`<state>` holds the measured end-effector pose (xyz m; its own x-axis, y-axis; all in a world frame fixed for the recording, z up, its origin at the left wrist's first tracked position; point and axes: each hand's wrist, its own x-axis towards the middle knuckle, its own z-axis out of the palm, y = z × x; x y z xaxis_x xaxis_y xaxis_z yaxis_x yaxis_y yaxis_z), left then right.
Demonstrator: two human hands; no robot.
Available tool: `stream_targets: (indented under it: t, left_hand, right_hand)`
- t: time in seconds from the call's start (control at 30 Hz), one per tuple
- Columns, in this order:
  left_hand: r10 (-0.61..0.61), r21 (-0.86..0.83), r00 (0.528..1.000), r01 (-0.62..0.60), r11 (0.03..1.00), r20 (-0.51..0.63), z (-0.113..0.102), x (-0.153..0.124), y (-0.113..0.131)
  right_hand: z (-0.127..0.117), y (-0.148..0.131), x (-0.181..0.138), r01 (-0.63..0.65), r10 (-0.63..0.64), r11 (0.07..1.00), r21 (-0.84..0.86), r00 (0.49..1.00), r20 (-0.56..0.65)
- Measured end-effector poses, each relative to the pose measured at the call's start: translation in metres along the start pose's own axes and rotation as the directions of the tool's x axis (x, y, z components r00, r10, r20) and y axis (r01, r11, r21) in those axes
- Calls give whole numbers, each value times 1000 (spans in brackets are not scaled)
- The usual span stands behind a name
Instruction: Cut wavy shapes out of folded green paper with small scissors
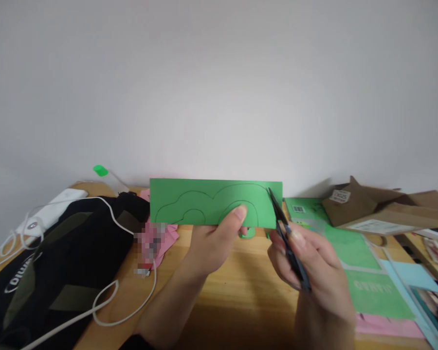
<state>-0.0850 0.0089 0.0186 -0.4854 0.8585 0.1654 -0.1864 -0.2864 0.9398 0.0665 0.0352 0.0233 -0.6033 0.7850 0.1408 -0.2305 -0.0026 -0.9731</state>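
My left hand (pixel 213 243) pinches the lower edge of a green paper strip (pixel 204 200) and holds it upright above the wooden desk (pixel 237 287). Curved pencil outlines are drawn on the strip. My right hand (pixel 310 265) grips black scissors (pixel 286 238). Their blades point up and left and meet the strip's right edge near its top corner. A small green scrap (pixel 247 234) lies on the desk just under the strip.
A black bag (pixel 58 262) with a white cable (pixel 109 301) fills the left. Pink paper (pixel 160 240) lies beside it. Green, blue and pink sheets (pixel 372 287) and a torn brown cardboard box (pixel 379 206) lie at the right. A white wall stands behind.
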Motion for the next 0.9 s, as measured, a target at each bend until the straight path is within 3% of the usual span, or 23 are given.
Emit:
stream_targets:
  t: [0.2,0.63,0.9]
  left_hand:
    - [42,82,992,-52,995,118,-6,-1,-3]
    - [51,71,977,-67,995,205,-7,0,-7]
    - [31,79,981,-46,996,192,-9,0,-6]
  right_hand:
    - [-1,1,-1,29,-29,999,27,1000,-4]
    - [-1,2,-1,80,-80,997,-6,997,-5]
    - [-2,2,-2,74,-74,997,-4,997,-10]
